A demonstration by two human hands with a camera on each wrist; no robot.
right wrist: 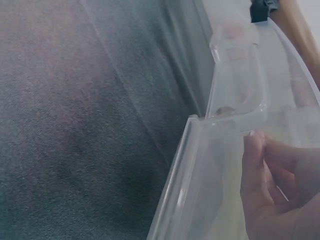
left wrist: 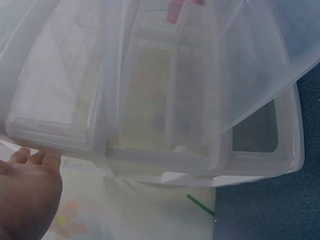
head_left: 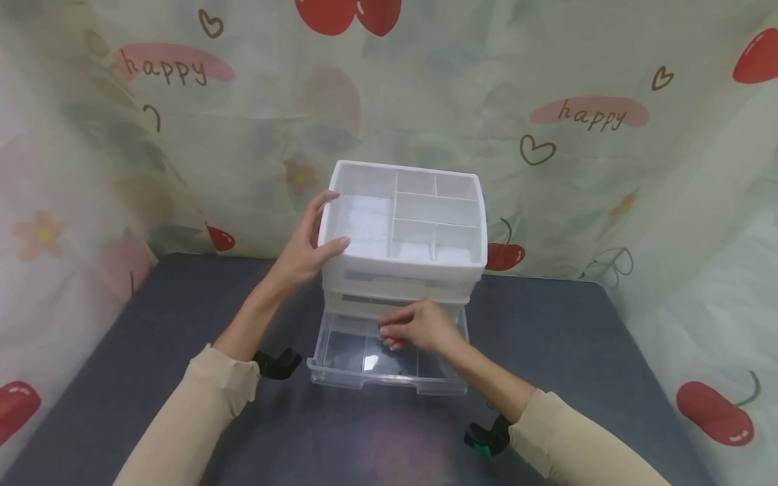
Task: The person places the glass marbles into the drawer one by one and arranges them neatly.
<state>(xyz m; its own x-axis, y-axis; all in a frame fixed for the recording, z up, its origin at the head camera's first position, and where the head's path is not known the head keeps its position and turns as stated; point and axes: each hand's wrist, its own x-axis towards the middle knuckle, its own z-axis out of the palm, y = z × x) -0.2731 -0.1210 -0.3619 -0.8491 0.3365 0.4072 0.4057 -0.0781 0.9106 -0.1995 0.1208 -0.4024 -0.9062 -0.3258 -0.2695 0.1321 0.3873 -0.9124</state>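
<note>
A white plastic drawer organizer [head_left: 401, 270] stands on the dark table, with a compartmented tray on top. Its clear bottom drawer [head_left: 340, 374] is pulled out toward me. My left hand [head_left: 300, 250] grips the organizer's upper left side, thumb and a fingertip over the rim. In the left wrist view, the fingertips of that hand [left wrist: 30, 190] meet the organizer's edge. Over the open drawer, my right hand [head_left: 422, 327] pinches a small whitish thing [right wrist: 248, 133], too small to identify. A small dark item [right wrist: 226, 110] shows near the drawer's front in the right wrist view.
The dark grey tabletop [head_left: 547, 351] spreads around the organizer. Behind it hangs a pale curtain [head_left: 425, 88] printed with cherries, hearts and words. A thin wire or cord [head_left: 614, 263] shows by the table's back right corner. Dark wrist devices [head_left: 276, 364] sit on both forearms.
</note>
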